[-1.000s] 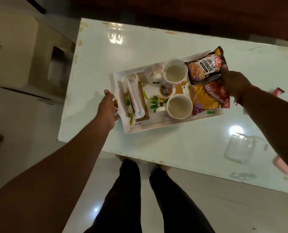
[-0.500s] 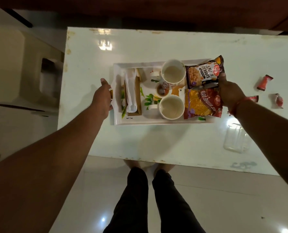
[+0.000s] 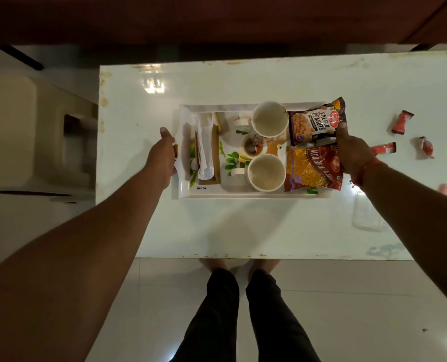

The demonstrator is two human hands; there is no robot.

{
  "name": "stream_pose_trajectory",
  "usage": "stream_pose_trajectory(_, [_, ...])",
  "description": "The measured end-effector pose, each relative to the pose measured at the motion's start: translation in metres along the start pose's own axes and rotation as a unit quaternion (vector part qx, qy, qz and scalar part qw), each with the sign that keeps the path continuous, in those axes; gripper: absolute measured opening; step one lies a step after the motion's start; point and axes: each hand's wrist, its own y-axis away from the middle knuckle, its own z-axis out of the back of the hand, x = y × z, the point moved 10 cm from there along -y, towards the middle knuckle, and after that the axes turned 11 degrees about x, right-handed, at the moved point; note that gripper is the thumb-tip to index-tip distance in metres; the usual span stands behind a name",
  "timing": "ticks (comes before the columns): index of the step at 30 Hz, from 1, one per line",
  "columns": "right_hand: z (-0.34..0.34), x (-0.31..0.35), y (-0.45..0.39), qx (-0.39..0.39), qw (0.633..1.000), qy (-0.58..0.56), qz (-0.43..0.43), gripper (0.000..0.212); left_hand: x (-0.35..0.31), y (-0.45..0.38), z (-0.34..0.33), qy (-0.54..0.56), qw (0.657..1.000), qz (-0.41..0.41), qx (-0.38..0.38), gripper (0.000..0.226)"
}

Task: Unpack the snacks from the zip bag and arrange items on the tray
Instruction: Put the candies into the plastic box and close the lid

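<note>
Hands sit at either end of a white tray (image 3: 256,195) on a glossy white bench (image 3: 243,82). The left hand (image 3: 162,155) curls round the tray's left rim, its grip closed on that edge. The right hand (image 3: 352,150) lies over the tray's right end, fingers on two snack packs; whether its grip is clamped on them or on the rim beneath cannot be told. The peanuts pack (image 3: 313,121) lies at the far right corner of the tray, and the sev pack (image 3: 308,168) lies just nearer, the two touching. Beside them, toward the middle, stand two pale mugs (image 3: 269,120), one far and one near, with a small cup (image 3: 251,147) between them. A wrapped spoon (image 3: 205,150) rests on a brown holder at the left end. On the bench right of the tray lie three red sachets (image 3: 401,122), apart from one another. The clear zip bag (image 3: 366,212) lies flat near the front right, off the tray.
</note>
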Motion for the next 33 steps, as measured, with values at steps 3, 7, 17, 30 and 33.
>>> stream_pose_trajectory(3, [0.0, 0.001, 0.0, -0.002, 1.0, -0.003, -0.004, 0.078, 0.001, -0.002, 0.0, 0.001, 1.0, 0.001, 0.006, 0.061])
stream_pose_trajectory(7, [0.001, 0.001, -0.001, -0.016, 1.0, 0.0, -0.002, 0.079, 0.002, -0.003, 0.0, 0.001, 1.0, 0.008, 0.013, 0.062])
stream_pose_trajectory(17, [0.001, -0.001, -0.004, -0.021, 1.0, 0.009, -0.003, 0.082, 0.005, -0.005, 0.004, -0.003, 1.0, 0.011, 0.012, 0.061])
stream_pose_trajectory(30, [0.025, -0.008, 0.042, -0.16, 0.983, 0.062, 0.057, 0.067, -0.12, 0.072, -0.066, -0.42, 0.807, -0.403, -0.106, 0.045])
stream_pose_trajectory(33, [0.03, -0.009, 0.055, -0.172, 0.975, 0.086, 0.112, 0.06, -0.134, 0.104, -0.134, -0.444, 0.76, -0.472, -0.052, 0.042])
